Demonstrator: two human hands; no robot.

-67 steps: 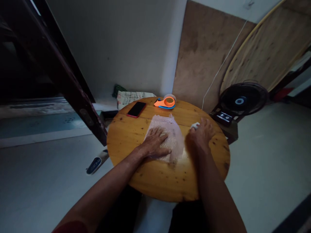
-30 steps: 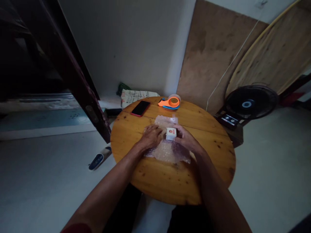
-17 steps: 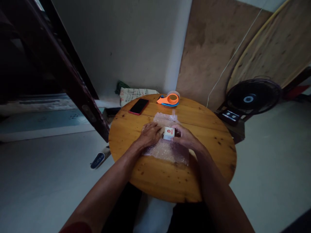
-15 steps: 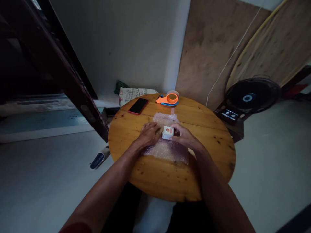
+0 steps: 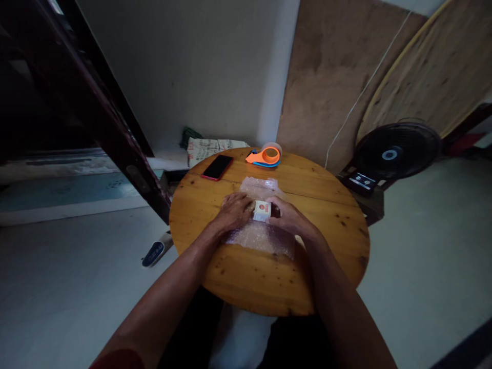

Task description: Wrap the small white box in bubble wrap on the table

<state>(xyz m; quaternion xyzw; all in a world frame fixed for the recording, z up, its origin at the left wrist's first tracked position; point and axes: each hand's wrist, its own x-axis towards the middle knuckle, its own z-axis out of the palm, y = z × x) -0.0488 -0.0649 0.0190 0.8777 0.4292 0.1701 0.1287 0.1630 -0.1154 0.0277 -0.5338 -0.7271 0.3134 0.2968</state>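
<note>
A small white box with a red mark lies on a sheet of bubble wrap in the middle of a round wooden table. My right hand grips the box from its right side with curled fingers. Pressed on the bubble wrap, my left hand touches the box's left side, its fingers bent.
An orange and blue tape dispenser and a red-edged phone lie at the table's far edge. A black fan stands on the floor at right. A dark slanted beam rises at left, a remote-like object below it.
My right hand brought the white box from the table's right side onto the bubble wrap. My left hand lifted from lying flat and closed in against the box.
</note>
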